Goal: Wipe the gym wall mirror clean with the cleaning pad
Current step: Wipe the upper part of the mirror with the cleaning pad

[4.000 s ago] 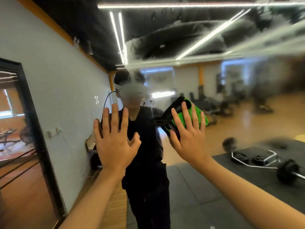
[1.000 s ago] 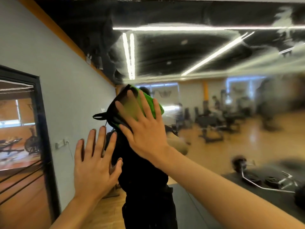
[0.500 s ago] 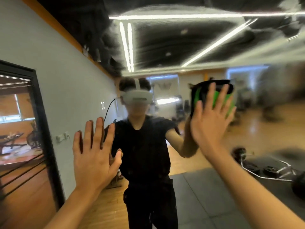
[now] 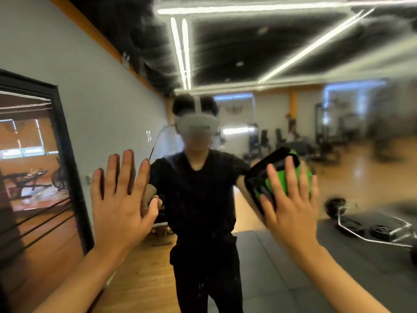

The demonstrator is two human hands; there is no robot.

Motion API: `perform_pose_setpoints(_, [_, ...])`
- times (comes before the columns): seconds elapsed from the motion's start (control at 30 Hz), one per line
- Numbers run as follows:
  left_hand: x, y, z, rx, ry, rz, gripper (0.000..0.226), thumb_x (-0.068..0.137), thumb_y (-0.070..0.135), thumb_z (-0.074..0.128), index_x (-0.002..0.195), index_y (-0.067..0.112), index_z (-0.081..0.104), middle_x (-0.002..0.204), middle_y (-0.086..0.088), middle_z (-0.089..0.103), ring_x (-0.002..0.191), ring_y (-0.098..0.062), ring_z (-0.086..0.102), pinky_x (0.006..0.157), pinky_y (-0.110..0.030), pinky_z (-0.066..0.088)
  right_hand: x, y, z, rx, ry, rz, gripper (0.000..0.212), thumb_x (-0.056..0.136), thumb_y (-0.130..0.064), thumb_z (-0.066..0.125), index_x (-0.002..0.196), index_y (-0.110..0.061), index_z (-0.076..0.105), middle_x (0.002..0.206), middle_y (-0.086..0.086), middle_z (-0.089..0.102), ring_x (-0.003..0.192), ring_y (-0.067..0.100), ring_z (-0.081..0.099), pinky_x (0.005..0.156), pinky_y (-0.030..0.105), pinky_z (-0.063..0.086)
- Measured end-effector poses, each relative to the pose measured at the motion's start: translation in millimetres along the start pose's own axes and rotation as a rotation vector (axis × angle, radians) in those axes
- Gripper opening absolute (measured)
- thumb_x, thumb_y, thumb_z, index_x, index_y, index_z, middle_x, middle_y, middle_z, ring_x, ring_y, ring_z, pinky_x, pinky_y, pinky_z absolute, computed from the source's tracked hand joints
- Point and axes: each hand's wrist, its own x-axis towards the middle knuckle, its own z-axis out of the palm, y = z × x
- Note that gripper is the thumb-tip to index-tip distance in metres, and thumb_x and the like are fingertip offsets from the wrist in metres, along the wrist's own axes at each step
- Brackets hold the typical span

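Note:
The wall mirror (image 4: 259, 53) fills most of the view, with hazy smears across its upper part and right side. My right hand (image 4: 291, 199) lies flat, fingers straight and spread, pressing a green cleaning pad with black straps (image 4: 274, 177) against the glass at centre right. My left hand (image 4: 119, 199) is flat on the mirror at centre left, fingers spread, holding nothing. The reflection of a person in black clothes with a white headset stands between my hands.
A grey side wall (image 4: 90, 98) with a black-framed glass door (image 4: 61, 154) meets the mirror on the left. Reflected in the glass are a wooden floor, dark mats, a barbell frame with weight plates (image 4: 372, 227) and gym machines further back.
My right hand has swept the pad from upper left to the right, then down to about chest height. My left hand has stayed flat on the glass, almost unmoved.

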Motion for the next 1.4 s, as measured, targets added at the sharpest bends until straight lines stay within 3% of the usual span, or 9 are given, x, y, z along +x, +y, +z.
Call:
perform_pose_setpoints(0.23, [-0.2, 2.9, -2.3, -0.008, -0.007, -0.009, 0.077, 0.098, 0.046, 0.041, 0.167, 0.016, 0.025, 0.177, -0.014, 0.005, 0.163, -0.039, 0.006, 0.13, -0.057, 0.002, 20.4, -68.6, 8.5, 0.091, 0.087, 0.521, 0.068, 0.103, -0.042, 0.038, 0.166, -0.026, 0.016, 0.173, 0.015, 0.011, 0.157, 0.041, 0.012, 0.123, 0.066, 0.013])
perform_pose_setpoints(0.4, [0.1, -1.9, -0.7, 0.021, 0.003, 0.008, 0.078, 0.096, 0.046, 0.045, 0.166, 0.015, 0.029, 0.176, -0.014, 0.008, 0.163, -0.036, 0.005, 0.131, -0.053, -0.001, -13.3, -158.0, 17.0, 0.094, -0.056, -0.048, 0.06, 0.108, -0.052, 0.033, 0.163, -0.031, 0.027, 0.172, 0.012, 0.018, 0.159, 0.036, 0.009, 0.124, 0.064, 0.013])
perform_pose_setpoints(0.53, [-1.2, -1.1, 0.6, 0.017, -0.008, -0.003, 0.078, 0.098, 0.047, 0.046, 0.167, 0.017, 0.026, 0.177, -0.013, 0.008, 0.163, -0.036, 0.005, 0.131, -0.055, 0.003, -18.9, -105.6, 20.3, 0.039, -0.057, -0.283, 0.06, 0.106, -0.054, 0.042, 0.162, -0.038, 0.029, 0.172, 0.007, 0.018, 0.159, 0.034, 0.015, 0.122, 0.064, 0.02])
perform_pose_setpoints(0.67, [-2.4, -1.3, 1.8, -0.014, 0.005, -0.008, 0.079, 0.098, 0.046, 0.051, 0.168, 0.018, 0.024, 0.177, -0.01, 0.006, 0.164, -0.033, 0.003, 0.131, -0.056, 0.006, -8.8, -51.2, 10.9, 0.045, 0.001, 0.047, 0.062, 0.106, -0.051, 0.037, 0.162, -0.029, 0.025, 0.172, 0.011, 0.013, 0.159, 0.039, 0.011, 0.122, 0.069, 0.014])
perform_pose_setpoints(0.83, [-2.4, -3.3, 3.5, -0.027, 0.031, -0.009, 0.077, 0.099, 0.047, 0.052, 0.167, 0.02, 0.028, 0.176, -0.01, 0.012, 0.164, -0.032, 0.005, 0.131, -0.053, 0.004, 15.4, -112.1, 13.4, 0.079, 0.071, 0.491, 0.069, 0.103, -0.042, 0.034, 0.166, -0.027, 0.01, 0.174, 0.012, 0.005, 0.159, 0.04, 0.006, 0.123, 0.068, 0.009])
perform_pose_setpoints(1.0, [-1.4, -5.2, 4.3, -0.034, 0.037, 0.013, 0.078, 0.099, 0.049, 0.05, 0.167, 0.021, 0.025, 0.177, -0.01, 0.011, 0.164, -0.031, 0.005, 0.131, -0.053, 0.005, -20.6, -161.4, 19.7, 0.047, -0.05, 0.065, 0.065, 0.106, -0.048, 0.036, 0.165, -0.026, 0.02, 0.172, 0.015, 0.014, 0.158, 0.042, 0.008, 0.123, 0.069, 0.008])
perform_pose_setpoints(1.13, [-3.2, -6.2, 4.2, -0.008, 0.029, 0.013, 0.079, 0.099, 0.049, 0.051, 0.167, 0.02, 0.027, 0.177, -0.008, 0.007, 0.164, -0.032, 0.005, 0.131, -0.055, 0.007, -25.7, -92.6, 18.7, 0.017, -0.053, -0.222, 0.062, 0.105, -0.054, 0.039, 0.162, -0.035, 0.025, 0.173, 0.007, 0.012, 0.159, 0.034, 0.012, 0.124, 0.065, 0.013])
perform_pose_setpoints(1.27, [-2.3, -2.2, 5.4, 0.034, 0.018, 0.006, 0.077, 0.1, 0.047, 0.046, 0.168, 0.017, 0.025, 0.177, -0.012, 0.007, 0.163, -0.036, 0.005, 0.13, -0.057, 0.004, -20.0, -14.1, 8.1, 0.069, -0.001, 0.142, 0.062, 0.107, -0.051, 0.033, 0.163, -0.025, 0.027, 0.173, 0.01, 0.011, 0.159, 0.036, 0.007, 0.122, 0.068, 0.014])
perform_pose_setpoints(1.4, [-1.8, 0.5, 1.6, 0.042, -0.004, -0.004, 0.076, 0.1, 0.049, 0.037, 0.167, 0.015, 0.027, 0.176, -0.016, 0.008, 0.163, -0.039, 0.006, 0.13, -0.056, 0.001, -2.1, -69.5, 11.0, 0.093, 0.059, 0.483, 0.068, 0.104, -0.042, 0.036, 0.166, -0.029, 0.012, 0.173, 0.014, 0.01, 0.158, 0.041, 0.008, 0.122, 0.07, 0.011])
